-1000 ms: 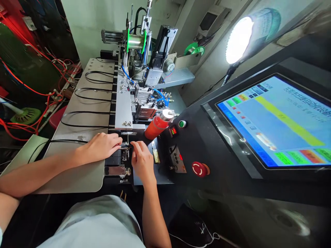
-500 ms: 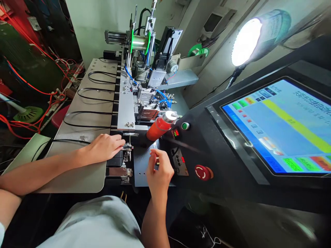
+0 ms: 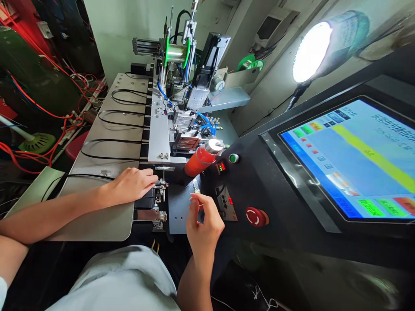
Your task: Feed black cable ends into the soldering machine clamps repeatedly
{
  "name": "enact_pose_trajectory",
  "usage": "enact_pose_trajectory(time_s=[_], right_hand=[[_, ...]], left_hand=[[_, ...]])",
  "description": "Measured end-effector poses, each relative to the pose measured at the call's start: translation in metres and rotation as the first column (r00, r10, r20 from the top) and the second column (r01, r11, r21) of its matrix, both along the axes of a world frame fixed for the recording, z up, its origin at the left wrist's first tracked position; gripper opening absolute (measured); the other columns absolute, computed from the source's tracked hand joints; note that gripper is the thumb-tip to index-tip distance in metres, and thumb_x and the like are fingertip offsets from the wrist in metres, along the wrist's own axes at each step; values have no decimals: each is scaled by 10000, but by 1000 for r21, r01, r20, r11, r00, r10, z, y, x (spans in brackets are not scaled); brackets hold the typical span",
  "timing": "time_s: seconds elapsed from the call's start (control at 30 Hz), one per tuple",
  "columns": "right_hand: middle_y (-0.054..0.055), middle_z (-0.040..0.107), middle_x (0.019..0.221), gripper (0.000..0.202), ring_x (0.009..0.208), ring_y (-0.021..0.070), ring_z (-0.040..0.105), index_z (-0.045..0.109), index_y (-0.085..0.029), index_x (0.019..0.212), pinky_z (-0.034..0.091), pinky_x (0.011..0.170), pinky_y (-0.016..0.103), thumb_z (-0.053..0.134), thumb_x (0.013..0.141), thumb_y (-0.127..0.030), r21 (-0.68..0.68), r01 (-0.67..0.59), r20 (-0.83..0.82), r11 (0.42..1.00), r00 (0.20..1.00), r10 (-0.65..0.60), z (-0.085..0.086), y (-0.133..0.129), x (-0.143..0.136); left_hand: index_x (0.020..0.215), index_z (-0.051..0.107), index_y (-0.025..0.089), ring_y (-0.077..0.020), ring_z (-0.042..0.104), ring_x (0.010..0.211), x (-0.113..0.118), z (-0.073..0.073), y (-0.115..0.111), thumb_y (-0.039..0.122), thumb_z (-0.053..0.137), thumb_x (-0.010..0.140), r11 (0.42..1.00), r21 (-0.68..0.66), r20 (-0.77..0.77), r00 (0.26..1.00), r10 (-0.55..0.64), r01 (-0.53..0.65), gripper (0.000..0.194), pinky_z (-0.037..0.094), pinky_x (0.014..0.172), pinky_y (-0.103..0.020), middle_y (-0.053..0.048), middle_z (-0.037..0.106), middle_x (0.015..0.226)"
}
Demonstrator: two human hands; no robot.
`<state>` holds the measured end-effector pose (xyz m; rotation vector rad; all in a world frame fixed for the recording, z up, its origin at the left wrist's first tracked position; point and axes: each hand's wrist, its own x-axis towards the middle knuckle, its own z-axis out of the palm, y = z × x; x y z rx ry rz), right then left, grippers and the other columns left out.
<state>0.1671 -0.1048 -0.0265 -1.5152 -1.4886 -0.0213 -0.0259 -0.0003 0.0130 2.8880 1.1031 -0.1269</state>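
My left hand (image 3: 138,183) is closed at the edge of the pale plate, its fingertips beside a small metal clamp fixture (image 3: 160,190). A black cable (image 3: 92,176) runs along the plate into this hand; its end is hidden by the fingers. Over the dark plate (image 3: 177,207) my right hand (image 3: 205,220) makes a pinch, thumb and forefinger together, away from the fixture. Whatever may be between those fingertips is too small to name. Beyond the right hand stands a red bottle (image 3: 199,160) with a silver cap.
More black cables (image 3: 113,141) lie looped on the pale plate (image 3: 103,216), leading into the machine (image 3: 184,116). At right, a control panel carries a touchscreen (image 3: 353,160), a red emergency stop button (image 3: 256,217) and a green button (image 3: 233,158). A bright lamp (image 3: 311,52) hangs above.
My right hand has drawn back a little toward my body and slightly right, uncovering a small metallic piece on the dark plate. My left hand stays at the fixture.
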Motion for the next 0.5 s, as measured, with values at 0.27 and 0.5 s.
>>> enact_pose_trajectory(time_s=[0.27,0.5], right_hand=[[16,648,795,137,593,104,572,593,-196,946,462,593,226,468,934,-142,9,-5,42,1000,999,5,0,-6,5],[40,684,738,138,581,156,615,650,-208,905,414,536,271,523,935,-251,89,83,123,993,988,-94,-7,-6,24]], left_hand=[[1022,632,176,-178,665,766,-11,5,8,319,463,969,992,-49,8,993,116,-116,228,412,616,-237,-54,693,923],[824,682,166,-134,613,714,-120,75,23,353,437,966,955,127,-66,958,278,-268,340,413,678,-194,-29,674,740]])
